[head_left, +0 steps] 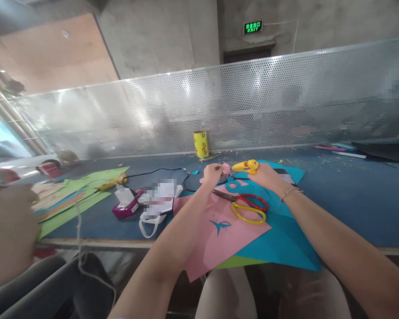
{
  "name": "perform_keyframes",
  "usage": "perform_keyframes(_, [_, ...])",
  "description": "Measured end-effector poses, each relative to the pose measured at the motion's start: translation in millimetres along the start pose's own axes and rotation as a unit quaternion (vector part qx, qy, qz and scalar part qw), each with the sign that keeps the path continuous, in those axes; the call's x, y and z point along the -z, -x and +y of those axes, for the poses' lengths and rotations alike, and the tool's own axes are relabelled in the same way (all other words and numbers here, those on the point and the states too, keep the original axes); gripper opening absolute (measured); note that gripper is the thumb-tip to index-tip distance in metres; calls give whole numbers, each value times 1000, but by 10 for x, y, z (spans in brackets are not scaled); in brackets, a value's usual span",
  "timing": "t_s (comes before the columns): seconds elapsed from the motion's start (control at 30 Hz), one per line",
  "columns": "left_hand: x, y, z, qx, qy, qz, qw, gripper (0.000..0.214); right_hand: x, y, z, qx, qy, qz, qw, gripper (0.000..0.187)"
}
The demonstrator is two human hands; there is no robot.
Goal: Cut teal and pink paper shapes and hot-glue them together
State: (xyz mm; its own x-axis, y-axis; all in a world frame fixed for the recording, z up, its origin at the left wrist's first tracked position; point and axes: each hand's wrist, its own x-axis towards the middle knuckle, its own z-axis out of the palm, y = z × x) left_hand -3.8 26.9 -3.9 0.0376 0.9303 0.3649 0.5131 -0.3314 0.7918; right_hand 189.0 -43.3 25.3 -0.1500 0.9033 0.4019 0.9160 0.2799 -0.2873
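Observation:
My left hand (pixel 213 173) pinches a small round pink paper piece (pixel 226 168) above the table. Closed around a yellow hot glue gun (pixel 244 166), my right hand (pixel 264 176) points its nozzle left toward the pink piece, a small gap apart. Below both hands, scissors (pixel 249 208) with one red and one yellow handle lie on a pink paper sheet (pixel 202 252). Blue cut-outs (pixel 220 226) rest on that sheet. Under it spread blue paper (pixel 292 239) and a strip of green paper (pixel 241 262). A phone (pixel 283 175) is partly hidden behind my right hand.
A yellow can-like cylinder (pixel 201 144) stands by the perforated metal screen (pixel 186 106). Left are a purple power strip (pixel 128 207) with a white plug, a device (pixel 159 198), cables and another yellow glue gun (pixel 111 182). A co-worker's arm (pixel 11 226) is at far left; pens (pixel 341 150) lie right.

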Motion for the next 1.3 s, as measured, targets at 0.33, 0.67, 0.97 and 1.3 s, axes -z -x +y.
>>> perform_keyframes(0.33, [9, 18, 24, 11, 5, 9, 1000, 17, 33, 13, -34, -27, -15, -2, 1000, 20])
perform_keyframes(0.67, [-22, 1, 1, 28, 38, 12, 999, 18, -7, -18, 34, -9, -16, -16, 1000, 20])
perform_keyframes(0.97, [-73, -26, -22, 56, 140, 0, 989, 14, 9, -1, 9, 1, -29, -11, 1000, 19])
perform_keyframes(1.3, [-15, -14, 6, 36, 50, 27, 998, 13, 11, -29, 10, -10, -25, -21, 999, 21])
